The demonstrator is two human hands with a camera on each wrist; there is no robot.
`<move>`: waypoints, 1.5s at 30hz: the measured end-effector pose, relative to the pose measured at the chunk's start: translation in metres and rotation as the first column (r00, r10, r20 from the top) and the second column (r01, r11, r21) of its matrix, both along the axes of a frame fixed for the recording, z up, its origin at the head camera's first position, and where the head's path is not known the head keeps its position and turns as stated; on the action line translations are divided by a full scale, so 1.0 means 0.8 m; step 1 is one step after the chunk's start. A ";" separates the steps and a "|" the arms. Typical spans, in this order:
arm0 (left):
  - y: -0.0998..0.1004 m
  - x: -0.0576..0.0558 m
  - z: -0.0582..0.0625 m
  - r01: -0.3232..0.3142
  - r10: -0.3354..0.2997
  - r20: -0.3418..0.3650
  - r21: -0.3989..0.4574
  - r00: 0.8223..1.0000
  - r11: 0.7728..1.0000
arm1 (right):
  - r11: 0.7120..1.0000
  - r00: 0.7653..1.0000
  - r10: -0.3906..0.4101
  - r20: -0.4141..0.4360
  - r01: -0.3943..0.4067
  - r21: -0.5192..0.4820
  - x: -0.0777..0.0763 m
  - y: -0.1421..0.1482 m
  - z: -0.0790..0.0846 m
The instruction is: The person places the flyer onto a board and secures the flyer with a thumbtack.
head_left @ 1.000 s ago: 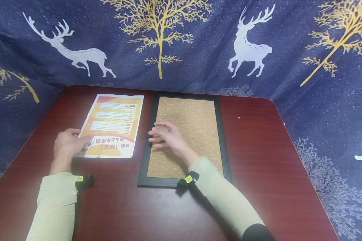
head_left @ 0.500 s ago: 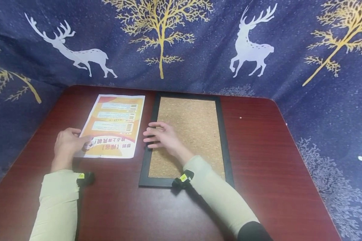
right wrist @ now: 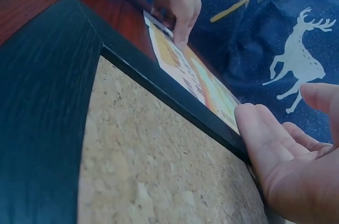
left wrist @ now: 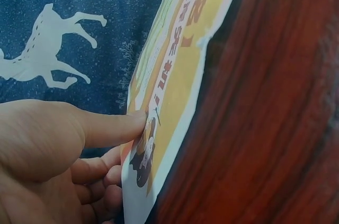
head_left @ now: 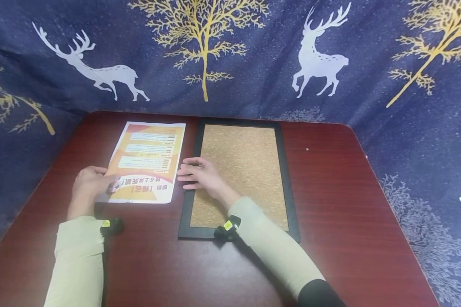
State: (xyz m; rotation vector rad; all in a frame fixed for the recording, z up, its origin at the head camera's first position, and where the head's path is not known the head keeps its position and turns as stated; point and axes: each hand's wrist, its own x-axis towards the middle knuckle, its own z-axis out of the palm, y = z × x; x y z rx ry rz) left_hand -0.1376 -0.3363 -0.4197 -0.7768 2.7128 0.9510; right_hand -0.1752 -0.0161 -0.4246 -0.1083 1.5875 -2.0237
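One rectangular cork board with a black frame (head_left: 249, 170) lies mid-frame on one dark red wood-grained table (head_left: 338, 192). Of your two hands, the right hand (head_left: 206, 176) extends over the board's left border, fingers loosely spread, grasping nothing. Your left hand (head_left: 88, 184), at left, pinches the lower-left edge of one orange-and-white printed paper sheet (head_left: 150, 149), left of centre. The step in hand appears to be gripping the sheet; the next move likely calls for right-hand support at its opposite edge. One navy cloth backdrop (head_left: 253, 85) hangs behind.
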 end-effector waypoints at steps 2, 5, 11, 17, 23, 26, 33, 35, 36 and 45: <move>0.001 0.001 0.000 -0.017 0.017 0.014 0.021 1.000 1.000 | 1.000 1.000 -0.002 0.009 0.002 0.001 0.000 -0.002 -0.001; 0.003 0.003 0.000 -0.031 0.030 0.026 0.031 0.999 0.999 | 1.000 1.000 0.000 0.015 0.000 0.004 0.001 -0.005 -0.001; 0.006 0.006 0.000 -0.006 0.005 0.004 0.041 1.000 0.999 | 1.000 1.000 0.005 0.012 -0.005 0.014 0.002 -0.008 0.001; 0.009 0.005 0.003 -0.015 0.015 0.010 0.067 1.000 0.998 | 1.000 1.000 0.002 0.020 -0.002 0.011 0.000 -0.008 -0.001; 0.009 0.001 0.005 -0.013 0.012 0.015 0.057 1.000 0.998 | 1.000 1.000 0.002 0.028 -0.002 0.009 -0.002 -0.005 -0.002; 0.007 0.001 0.004 -0.005 0.003 0.026 0.082 1.000 0.997 | 1.000 0.999 -0.001 0.034 0.001 -0.001 -0.003 -0.004 -0.003; 0.003 0.005 0.008 0.055 -0.055 -0.012 0.062 0.998 0.997 | 1.000 1.000 -0.014 0.021 0.014 0.005 -0.002 -0.006 -0.005; 0.001 0.006 0.010 0.069 -0.068 -0.027 0.054 0.997 0.996 | 1.000 1.000 -0.013 0.013 0.013 0.016 -0.002 -0.007 -0.006; 0.001 0.007 0.011 0.079 -0.077 -0.038 0.051 0.996 0.996 | 1.000 1.000 -0.015 0.012 0.015 0.019 -0.002 -0.007 -0.006; -0.010 0.015 0.010 0.102 -0.088 -0.064 0.261 0.994 0.960 | 1.000 1.000 -0.010 0.002 0.010 0.012 -0.002 -0.006 -0.008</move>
